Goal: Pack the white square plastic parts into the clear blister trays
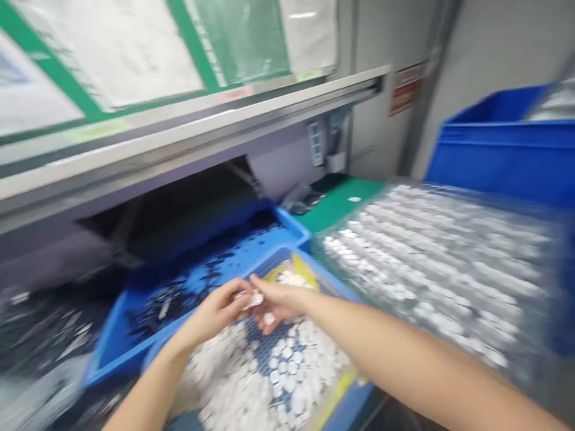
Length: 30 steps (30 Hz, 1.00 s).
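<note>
White pieces (256, 298) are gripped by left hand (224, 306) and right hand (277, 300) over the lower-centre bin (353, 406), presumably against spills.

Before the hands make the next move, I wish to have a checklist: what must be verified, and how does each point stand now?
1. Left hand and right hand close together: ok.
2. White pieces at the hands: ok, a few show.
3. Firm grip on them: cannot tell, image blurred.
4. More white pieces inside the blue basket: ok, many.
5. Dark pieces lying in the blue tray: ok.
</note>
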Tool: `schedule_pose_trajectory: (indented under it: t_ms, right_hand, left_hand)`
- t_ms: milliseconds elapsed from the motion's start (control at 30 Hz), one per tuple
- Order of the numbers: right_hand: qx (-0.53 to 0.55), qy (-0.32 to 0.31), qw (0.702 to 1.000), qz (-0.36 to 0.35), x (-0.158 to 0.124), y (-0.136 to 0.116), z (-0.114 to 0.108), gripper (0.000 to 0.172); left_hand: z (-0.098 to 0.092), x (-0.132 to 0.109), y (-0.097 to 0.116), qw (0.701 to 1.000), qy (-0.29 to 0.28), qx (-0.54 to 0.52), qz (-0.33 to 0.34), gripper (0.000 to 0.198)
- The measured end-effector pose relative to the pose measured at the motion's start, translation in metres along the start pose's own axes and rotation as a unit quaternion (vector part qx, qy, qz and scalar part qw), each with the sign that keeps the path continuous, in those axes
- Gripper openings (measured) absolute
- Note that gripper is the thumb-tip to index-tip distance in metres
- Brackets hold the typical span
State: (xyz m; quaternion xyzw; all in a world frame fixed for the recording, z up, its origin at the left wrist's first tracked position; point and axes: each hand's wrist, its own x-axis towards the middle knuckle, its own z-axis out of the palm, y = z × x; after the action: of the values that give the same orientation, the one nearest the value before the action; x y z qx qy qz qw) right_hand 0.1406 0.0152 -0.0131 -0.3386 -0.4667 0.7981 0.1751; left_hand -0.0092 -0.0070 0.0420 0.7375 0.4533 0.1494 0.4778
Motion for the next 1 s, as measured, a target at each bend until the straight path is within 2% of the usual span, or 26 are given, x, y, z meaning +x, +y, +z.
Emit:
schedule_pose_trajectory:
  t_ms: [33, 100, 200, 600, 1000]
  right_hand:
    - [0.007, -0.038, 0.999, 0.016, 0.007, 0.001, 0.000, 0.067]
    - [0.025, -0.085, 0.995, 0.037, 0.013, 0.002, -0.006, 0.070]
    - [0.037, -0.103, 0.993, 0.047, 0.010, -0.002, -0.010, 0.065]
    - [0.002, -0.034, 0.996, 0.082, -0.002, -0.015, 0.004, 0.058]
    - [0.022, -0.013, 0.997, 0.070, -0.005, -0.017, 0.007, 0.060]
  left_hand:
    - [0.000, -0.002, 0.000, 1.000, 0.013, -0.004, -0.003, 0.020]
    - [0.000, 0.002, 0.001, 1.000, 0.002, -0.014, -0.009, 0.017]
    - [-0.001, 0.007, 0.004, 1.000, -0.005, 0.000, -0.023, 0.016]
    - [-0.003, 0.005, 0.010, 0.997, 0.024, 0.055, -0.053, 0.015]
    - [-0.006, 0.002, 0.012, 0.998, 0.025, -0.031, -0.046, 0.012]
